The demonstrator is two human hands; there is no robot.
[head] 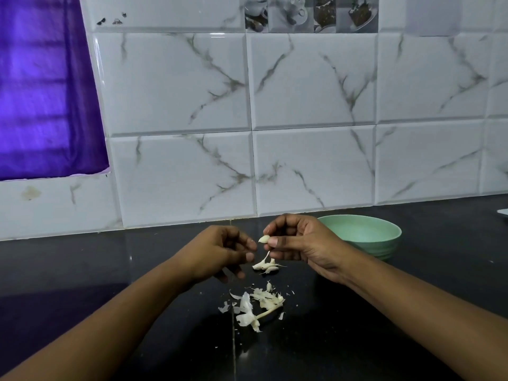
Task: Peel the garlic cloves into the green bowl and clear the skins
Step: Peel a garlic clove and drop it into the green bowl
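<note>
My right hand (pixel 299 243) pinches a small pale garlic clove (pixel 264 239) between thumb and forefinger above the dark counter, and a strip of skin (pixel 267 255) hangs down from its fingers. My left hand (pixel 228 251) hovers just left of the clove with fingers curled, holding nothing that I can see. A few unpeeled cloves (pixel 266 266) lie on the counter right under the hands. Nearer to me lies a pile of peeled skins and a stem (pixel 258 303). The green bowl (pixel 368 233) stands behind my right hand; its inside looks bare from here.
The black counter (pixel 110 270) runs back to a white marble-patterned tiled wall (pixel 302 160). A purple curtain (pixel 41 92) hangs at the upper left. A white object's corner (pixel 503 214) shows at the right edge.
</note>
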